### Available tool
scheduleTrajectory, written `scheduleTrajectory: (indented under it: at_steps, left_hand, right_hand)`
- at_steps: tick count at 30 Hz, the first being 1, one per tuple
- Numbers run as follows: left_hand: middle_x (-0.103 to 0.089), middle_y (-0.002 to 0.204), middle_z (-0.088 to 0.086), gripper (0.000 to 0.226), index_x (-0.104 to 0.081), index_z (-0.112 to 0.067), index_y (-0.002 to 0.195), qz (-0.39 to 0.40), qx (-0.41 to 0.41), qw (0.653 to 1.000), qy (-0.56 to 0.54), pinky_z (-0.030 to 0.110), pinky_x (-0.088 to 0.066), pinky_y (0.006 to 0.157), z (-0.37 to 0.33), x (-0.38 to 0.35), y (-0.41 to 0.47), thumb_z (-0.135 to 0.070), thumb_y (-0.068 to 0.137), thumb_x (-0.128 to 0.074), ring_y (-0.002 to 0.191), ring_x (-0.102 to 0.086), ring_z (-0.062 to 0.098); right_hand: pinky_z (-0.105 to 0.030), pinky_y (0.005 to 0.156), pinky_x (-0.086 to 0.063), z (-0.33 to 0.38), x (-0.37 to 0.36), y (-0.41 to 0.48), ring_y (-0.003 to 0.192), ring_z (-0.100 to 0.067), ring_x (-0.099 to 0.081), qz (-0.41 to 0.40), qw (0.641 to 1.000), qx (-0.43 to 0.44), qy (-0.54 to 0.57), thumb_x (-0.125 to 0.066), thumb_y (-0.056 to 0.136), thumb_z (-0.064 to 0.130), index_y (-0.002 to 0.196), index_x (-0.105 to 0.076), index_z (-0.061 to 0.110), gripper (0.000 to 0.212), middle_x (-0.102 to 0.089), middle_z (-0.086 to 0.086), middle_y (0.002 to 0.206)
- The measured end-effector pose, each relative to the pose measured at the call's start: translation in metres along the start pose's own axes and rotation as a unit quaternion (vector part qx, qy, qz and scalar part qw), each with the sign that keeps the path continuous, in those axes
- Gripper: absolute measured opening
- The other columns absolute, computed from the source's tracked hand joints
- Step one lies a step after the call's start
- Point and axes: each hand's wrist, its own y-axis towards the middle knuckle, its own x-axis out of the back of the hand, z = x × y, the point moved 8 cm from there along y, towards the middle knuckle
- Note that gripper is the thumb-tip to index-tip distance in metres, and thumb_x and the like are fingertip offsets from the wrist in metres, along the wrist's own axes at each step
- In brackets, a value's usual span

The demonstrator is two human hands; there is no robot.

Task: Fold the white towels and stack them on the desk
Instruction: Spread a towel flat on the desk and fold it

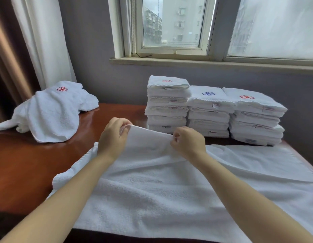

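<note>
A large white towel (169, 190) lies spread across the near part of the wooden desk (26, 163). My left hand (113, 135) and my right hand (187, 140) each pinch its far edge and hold that edge lifted above the desk, about a hand's width apart. Behind them stand three stacks of folded white towels: a tall left stack (168, 104), a middle stack (209, 111) with a blue emblem on top, and a right stack (255, 116) with a red emblem.
A heap of unfolded white towels (52, 111) with a red emblem lies at the desk's back left. Behind the desk are a grey wall and a window sill (204, 63). Curtains (38, 41) hang at the left.
</note>
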Motion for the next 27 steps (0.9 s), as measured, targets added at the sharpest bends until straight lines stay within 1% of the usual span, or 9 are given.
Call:
scheduleTrajectory:
  at_steps: [5,9,11,13,17,19,22,24,27]
  left_hand:
    - [-0.061,0.084,-0.016,0.016,-0.063,-0.033,0.077,0.084,0.038,0.994,-0.056,0.029,-0.046,0.067,0.0,0.017,0.009,-0.025,0.081,-0.049,0.075,-0.056,0.005]
    - [-0.058,0.057,-0.012,0.027,-0.064,-0.026,0.067,0.208,0.063,0.976,-0.003,0.028,-0.038,0.058,-0.004,0.018,0.0,-0.028,0.071,-0.037,0.051,-0.047,0.005]
    - [-0.067,0.064,-0.011,0.035,-0.069,-0.025,0.065,0.328,0.109,0.938,0.031,0.031,-0.045,0.064,-0.001,0.008,-0.015,-0.035,0.074,-0.036,0.056,-0.059,0.004]
    - [-0.072,0.069,-0.011,0.041,-0.071,-0.027,0.07,0.38,0.146,0.91,0.078,0.032,-0.05,0.068,0.005,0.003,-0.029,-0.044,0.085,-0.037,0.06,-0.066,0.005]
    - [-0.067,0.088,-0.019,0.016,-0.064,-0.041,0.091,0.262,0.102,0.941,0.187,0.028,-0.049,0.07,0.006,0.013,-0.023,-0.039,0.095,-0.048,0.084,-0.064,0.003]
    - [-0.063,0.115,-0.018,0.024,-0.062,-0.039,0.115,0.281,0.089,0.939,0.179,0.031,-0.049,0.085,0.009,0.001,-0.023,-0.029,0.098,-0.048,0.107,-0.061,0.008]
    - [-0.047,0.148,-0.007,0.04,-0.048,-0.03,0.143,0.342,0.067,0.919,0.184,0.032,-0.035,0.106,0.016,-0.027,-0.03,-0.026,0.103,-0.042,0.137,-0.042,0.014]
    - [-0.047,0.147,-0.001,0.04,-0.046,-0.027,0.144,0.366,0.045,0.91,0.189,0.036,-0.032,0.112,0.02,-0.043,-0.035,-0.026,0.105,-0.039,0.141,-0.035,0.021]
    - [-0.053,0.115,-0.003,0.025,-0.06,-0.023,0.118,0.324,0.03,0.924,0.202,0.038,-0.041,0.098,0.028,-0.05,-0.032,-0.029,0.103,-0.041,0.117,-0.049,0.023]
  right_hand:
    - [-0.024,0.054,-0.034,0.004,0.044,0.0,0.065,-0.008,-0.051,-0.001,0.992,0.011,0.127,-0.062,0.073,0.028,0.068,-0.059,0.028,0.006,-0.056,0.013,0.067]
    - [-0.026,0.056,-0.045,0.024,0.042,-0.014,0.053,-0.004,-0.053,0.183,0.954,0.059,0.232,-0.063,0.069,0.026,0.065,-0.067,0.024,0.005,-0.06,0.013,0.057]
    - [-0.027,0.054,-0.052,0.03,0.022,-0.035,0.056,-0.007,-0.064,0.341,0.909,0.053,0.234,-0.069,0.075,0.03,0.077,-0.073,0.021,0.01,-0.068,0.009,0.064]
    - [-0.026,0.054,-0.054,0.027,0.009,-0.047,0.062,-0.013,-0.071,0.398,0.888,0.033,0.227,-0.069,0.082,0.039,0.086,-0.074,0.02,0.02,-0.073,0.002,0.074]
    - [-0.029,0.055,-0.055,0.014,0.015,-0.024,0.064,-0.008,-0.067,0.201,0.956,0.006,0.215,-0.059,0.09,0.029,0.083,-0.071,0.028,0.014,-0.07,0.01,0.068]
    - [-0.026,0.064,-0.05,0.011,0.014,-0.018,0.08,-0.004,-0.064,0.141,0.979,0.005,0.146,-0.055,0.091,0.028,0.085,-0.07,0.034,0.017,-0.068,0.019,0.08]
    - [-0.029,0.08,-0.049,0.009,-0.001,-0.013,0.103,-0.01,-0.061,0.145,0.983,0.01,0.109,-0.049,0.093,0.021,0.109,-0.07,0.033,0.028,-0.067,0.015,0.111]
    - [-0.033,0.089,-0.05,0.006,-0.01,-0.012,0.111,-0.013,-0.059,0.158,0.983,0.013,0.093,-0.046,0.095,0.021,0.117,-0.068,0.03,0.033,-0.065,0.012,0.121]
    - [-0.035,0.093,-0.048,-0.001,-0.016,-0.012,0.114,-0.016,-0.058,0.156,0.984,0.01,0.088,-0.045,0.096,0.025,0.119,-0.067,0.028,0.031,-0.065,0.009,0.124]
